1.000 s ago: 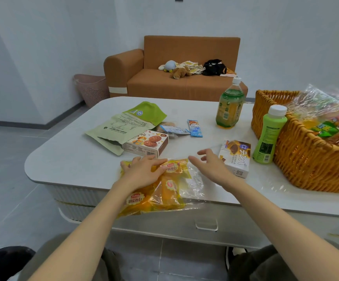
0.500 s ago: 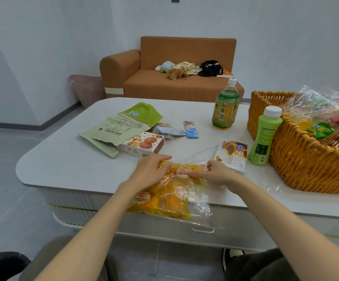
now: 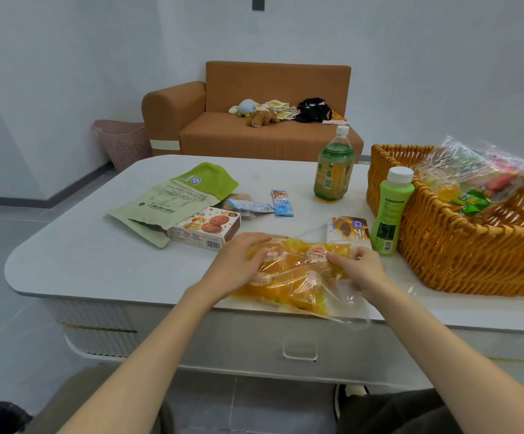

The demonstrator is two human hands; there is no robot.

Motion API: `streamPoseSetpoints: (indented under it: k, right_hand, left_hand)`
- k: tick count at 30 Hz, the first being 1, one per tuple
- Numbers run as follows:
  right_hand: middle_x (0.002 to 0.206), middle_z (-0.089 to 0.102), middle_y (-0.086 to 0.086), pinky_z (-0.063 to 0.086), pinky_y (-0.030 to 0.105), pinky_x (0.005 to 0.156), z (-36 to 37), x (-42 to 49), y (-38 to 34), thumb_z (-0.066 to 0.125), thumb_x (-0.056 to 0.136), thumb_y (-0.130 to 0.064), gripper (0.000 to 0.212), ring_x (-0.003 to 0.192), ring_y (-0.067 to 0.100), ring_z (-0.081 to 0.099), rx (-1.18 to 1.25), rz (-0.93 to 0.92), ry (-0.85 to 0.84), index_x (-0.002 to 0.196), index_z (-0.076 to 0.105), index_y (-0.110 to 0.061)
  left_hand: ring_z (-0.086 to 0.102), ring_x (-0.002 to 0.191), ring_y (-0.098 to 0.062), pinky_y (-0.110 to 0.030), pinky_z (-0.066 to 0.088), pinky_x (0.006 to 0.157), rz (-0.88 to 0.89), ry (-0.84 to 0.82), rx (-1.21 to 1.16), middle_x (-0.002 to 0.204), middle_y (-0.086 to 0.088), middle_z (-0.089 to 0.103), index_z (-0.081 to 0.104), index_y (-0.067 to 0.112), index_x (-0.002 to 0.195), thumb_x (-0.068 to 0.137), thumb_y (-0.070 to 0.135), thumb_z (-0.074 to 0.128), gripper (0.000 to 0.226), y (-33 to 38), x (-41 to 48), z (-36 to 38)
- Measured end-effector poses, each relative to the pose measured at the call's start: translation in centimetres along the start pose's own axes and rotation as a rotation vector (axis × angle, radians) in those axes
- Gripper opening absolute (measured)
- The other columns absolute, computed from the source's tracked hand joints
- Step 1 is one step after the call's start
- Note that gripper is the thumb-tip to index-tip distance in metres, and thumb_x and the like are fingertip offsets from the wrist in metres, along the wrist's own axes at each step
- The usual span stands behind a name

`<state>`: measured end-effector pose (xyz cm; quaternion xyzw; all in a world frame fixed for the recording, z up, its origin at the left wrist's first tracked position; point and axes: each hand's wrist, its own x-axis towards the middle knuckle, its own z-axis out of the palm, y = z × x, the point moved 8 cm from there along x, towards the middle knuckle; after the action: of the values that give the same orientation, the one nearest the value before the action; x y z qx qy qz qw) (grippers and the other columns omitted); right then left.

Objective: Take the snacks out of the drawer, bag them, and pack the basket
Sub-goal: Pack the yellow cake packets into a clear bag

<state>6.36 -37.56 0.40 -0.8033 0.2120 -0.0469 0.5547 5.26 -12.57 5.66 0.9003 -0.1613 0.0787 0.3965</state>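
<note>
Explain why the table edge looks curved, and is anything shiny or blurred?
Head view: the wide-angle lens bows the edge of the white rounded table; the clear plastic bag of yellow snack packs, gripped by the left hand and right hand, carries white glare streaks and looks slightly smeared; head view lighting is soft, with faint shadows.

Hardly any print was legible. The small box (image 3: 348,228) by the green bottle (image 3: 390,208) carried a round badge that looked like "C2" or "12". The cookie box (image 3: 205,230) showed a barcode on its near side, digits unreadable. Fine print on the pale green pouch (image 3: 172,198) and red oval logos on the bag of yellow snacks (image 3: 298,277) were too blurred to read.
</note>
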Motion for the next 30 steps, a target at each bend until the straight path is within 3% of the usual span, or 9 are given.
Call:
streamPoseSetpoints:
  k: [3, 6, 10, 14, 19, 22, 24, 26, 30]
  right_hand:
    - [0.077, 0.055, 0.009, 0.052, 0.035, 0.052, -0.5, -0.1, 1.4, 0.081, 0.076, -0.027, 0.045, 0.065, 0.028, 0.060, 0.199, 0.105, 0.094, 0.067, 0.038, -0.018]
    - [0.086, 0.060, 0.009, 0.051, 0.027, 0.036, 0.7, -1.3, 2.1, 0.071, 0.085, -0.008, 0.023, 0.065, 0.021, 0.062, 0.594, 0.264, 0.055, 0.078, 0.050, -0.011]
    - [0.088, 0.057, 0.015, 0.060, 0.041, 0.055, 3.3, -4.4, 0.2, 0.059, 0.089, 0.005, 0.009, 0.076, 0.026, 0.061, 0.761, 0.358, -0.216, 0.090, 0.054, -0.003]
    - [0.091, 0.058, 0.016, 0.060, 0.038, 0.057, 3.6, -6.2, -0.7, 0.065, 0.088, -0.005, 0.016, 0.075, 0.031, 0.067, 0.514, 0.332, -0.441, 0.102, 0.059, -0.003]
    - [0.097, 0.070, 0.014, 0.060, 0.043, 0.074, 2.6, -6.3, -0.9, 0.067, 0.087, -0.037, 0.039, 0.081, 0.029, 0.071, -0.004, 0.113, -0.598, 0.107, 0.064, -0.005]
    - [0.095, 0.074, 0.004, 0.059, 0.032, 0.069, 1.6, -6.2, -1.5, 0.066, 0.085, -0.046, 0.039, 0.081, 0.020, 0.071, -0.241, -0.053, -0.660, 0.097, 0.066, -0.008]
    - [0.080, 0.071, -0.003, 0.055, 0.026, 0.065, 0.9, -5.7, -2.2, 0.076, 0.079, -0.038, 0.032, 0.072, 0.010, 0.065, -0.356, -0.224, -0.641, 0.083, 0.064, -0.009]
    - [0.067, 0.062, -0.004, 0.048, 0.028, 0.062, 0.3, -5.2, -2.8, 0.086, 0.068, -0.024, 0.033, 0.066, 0.013, 0.060, -0.446, -0.405, -0.557, 0.072, 0.056, -0.012]
    - [0.066, 0.054, -0.002, 0.040, 0.033, 0.057, -0.5, -4.6, -4.0, 0.083, 0.064, -0.012, 0.044, 0.067, 0.026, 0.055, -0.566, -0.661, -0.279, 0.072, 0.040, -0.018]
  left_hand:
    - [0.046, 0.127, -0.008, -0.008, 0.025, 0.097, 0.040, -0.011, 0.022, 0.136, 0.002, 0.055, 0.061, 0.021, 0.128, 0.097, 0.025, 0.055, 0.032, 0.3, -0.4, 0.1]
    - [0.038, 0.135, -0.008, -0.015, 0.022, 0.110, 0.094, -0.079, 0.071, 0.143, 0.003, 0.048, 0.057, 0.024, 0.132, 0.097, 0.018, 0.053, 0.036, 0.2, -1.1, 0.5]
    - [-0.003, 0.146, -0.011, -0.027, 0.002, 0.117, 0.164, -0.370, 0.237, 0.158, 0.009, 0.015, 0.022, 0.042, 0.145, 0.078, 0.001, 0.052, 0.084, -0.8, -2.9, 2.2]
    - [-0.015, 0.147, -0.013, -0.046, 0.005, 0.119, 0.177, -0.390, 0.525, 0.159, 0.016, -0.006, -0.004, 0.056, 0.140, 0.084, 0.032, 0.065, 0.093, -2.3, -4.4, 2.3]
    - [-0.009, 0.146, -0.005, -0.040, 0.002, 0.117, 0.311, -0.238, 0.591, 0.156, 0.024, -0.007, 0.002, 0.052, 0.146, 0.090, 0.048, 0.056, 0.078, -1.5, -5.0, 2.2]
    - [0.013, 0.146, -0.007, -0.042, 0.017, 0.115, 0.369, -0.180, 0.584, 0.156, 0.022, 0.010, 0.013, 0.050, 0.147, 0.094, 0.050, 0.041, 0.060, -1.1, -5.2, 2.6]
    - [0.038, 0.138, -0.015, -0.046, 0.039, 0.105, 0.416, -0.108, 0.630, 0.153, 0.014, 0.032, 0.026, 0.043, 0.146, 0.093, 0.046, 0.035, 0.054, -0.8, -5.3, 2.5]
    - [0.046, 0.133, -0.020, -0.050, 0.048, 0.098, 0.436, -0.063, 0.670, 0.150, 0.010, 0.039, 0.032, 0.039, 0.145, 0.094, 0.045, 0.034, 0.052, -0.9, -5.3, 2.8]
    - [0.029, 0.143, -0.026, -0.058, 0.029, 0.107, 0.370, -0.049, 0.672, 0.157, 0.009, 0.025, 0.016, 0.046, 0.149, 0.086, 0.068, 0.038, 0.070, -1.2, -5.5, 3.5]
